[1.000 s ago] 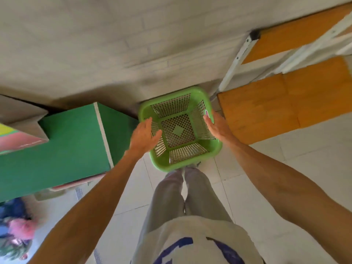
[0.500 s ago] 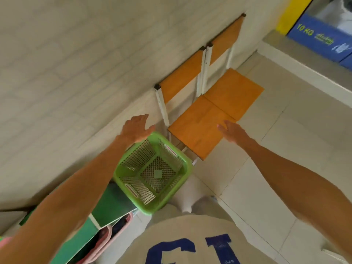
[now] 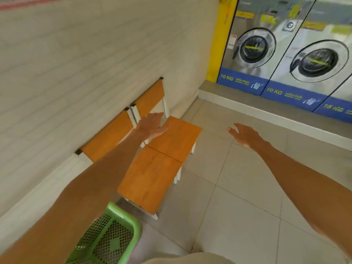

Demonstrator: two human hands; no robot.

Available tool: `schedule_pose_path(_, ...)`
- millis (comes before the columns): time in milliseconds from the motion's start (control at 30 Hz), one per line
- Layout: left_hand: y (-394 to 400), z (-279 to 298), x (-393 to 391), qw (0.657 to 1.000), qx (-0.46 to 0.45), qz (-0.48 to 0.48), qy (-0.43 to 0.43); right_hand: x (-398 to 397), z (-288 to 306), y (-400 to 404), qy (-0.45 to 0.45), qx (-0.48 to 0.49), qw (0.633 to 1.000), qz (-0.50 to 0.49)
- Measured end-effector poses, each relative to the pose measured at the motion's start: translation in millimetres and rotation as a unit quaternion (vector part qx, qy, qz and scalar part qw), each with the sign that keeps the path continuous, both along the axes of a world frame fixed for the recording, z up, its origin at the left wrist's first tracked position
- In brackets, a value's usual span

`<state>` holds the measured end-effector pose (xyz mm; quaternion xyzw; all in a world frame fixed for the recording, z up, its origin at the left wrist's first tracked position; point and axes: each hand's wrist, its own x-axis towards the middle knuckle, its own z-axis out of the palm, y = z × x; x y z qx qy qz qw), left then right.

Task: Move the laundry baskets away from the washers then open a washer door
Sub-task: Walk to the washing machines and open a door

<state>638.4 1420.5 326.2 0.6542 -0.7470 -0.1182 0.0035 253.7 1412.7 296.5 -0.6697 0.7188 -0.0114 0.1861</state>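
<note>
Laundry basket, bright green plastic mesh, sits at the bottom left of the view on the tiled floor, close to the person's body and beside the white brick wall. Its open top faces up; only one corner shows, so its long axis cannot be told. The left forearm crosses above it.

Both hands are empty and raised in the air. The left hand hovers over two orange wooden chairs that stand side by side against the wall, its fingers held loosely together and pointing right. The right hand is over bare floor, fingers slightly spread.

Two front-loading washers stand on a low grey step at the upper right, well apart from the basket. The nearer washer door and the second door are both closed. Blue panels below read "10 KG". The floor between the hands and the washers is bare tile.
</note>
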Motion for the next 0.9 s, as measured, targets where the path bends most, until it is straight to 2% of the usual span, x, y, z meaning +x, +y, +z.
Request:
schedule_pose_path(233,-93.6,11.7,-135.0,0.998,-0.016,-0.055,-0.007,-119.3,28.5,-65.7,-0.002,-0.027,0.999,-0.022)
schedule_pose_path(467,-201.9,20.9,-224.4,0.994,-0.015,-0.105,-0.022,-206.7,37.7,-143.1,-0.019,-0.032,0.997,-0.069)
schedule_pose_path(700,-367.0,25.7,-299.5,0.991,-0.039,-0.128,-0.017,-281.8,35.6,-284.8,-0.025,-0.038,0.994,-0.101)
schedule_pose_path(900,-497.1,17.2,-363.0,0.989,-0.019,-0.146,-0.025,-330.6,37.6,-398.8,-0.042,-0.033,0.99,-0.13)
